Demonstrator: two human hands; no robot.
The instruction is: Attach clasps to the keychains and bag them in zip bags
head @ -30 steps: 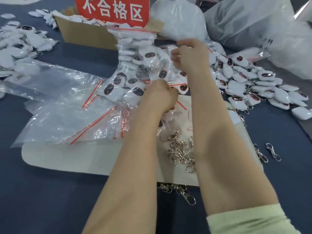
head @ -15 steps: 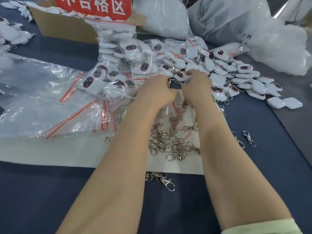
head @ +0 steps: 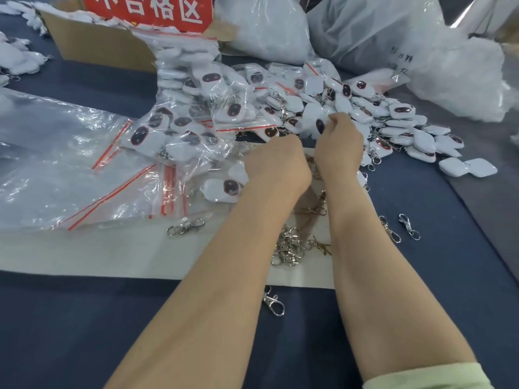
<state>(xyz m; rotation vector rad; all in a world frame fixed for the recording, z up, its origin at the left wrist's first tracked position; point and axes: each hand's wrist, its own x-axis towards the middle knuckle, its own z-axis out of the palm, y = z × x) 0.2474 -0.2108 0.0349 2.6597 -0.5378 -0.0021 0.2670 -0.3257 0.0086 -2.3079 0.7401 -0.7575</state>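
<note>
Right hand (head: 338,147) advanced into keychains (head: 401,127); left hand (head: 278,164) curled, both grasps hidden

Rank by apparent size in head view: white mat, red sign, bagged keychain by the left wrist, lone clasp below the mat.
1. white mat, partly covered
2. red sign, cut off by the frame top
3. bagged keychain
4. lone clasp, smallest though nearest the camera

Left grip (head: 276,164) and right grip (head: 338,146) sit close together, backs toward the camera, both curled under.
</note>
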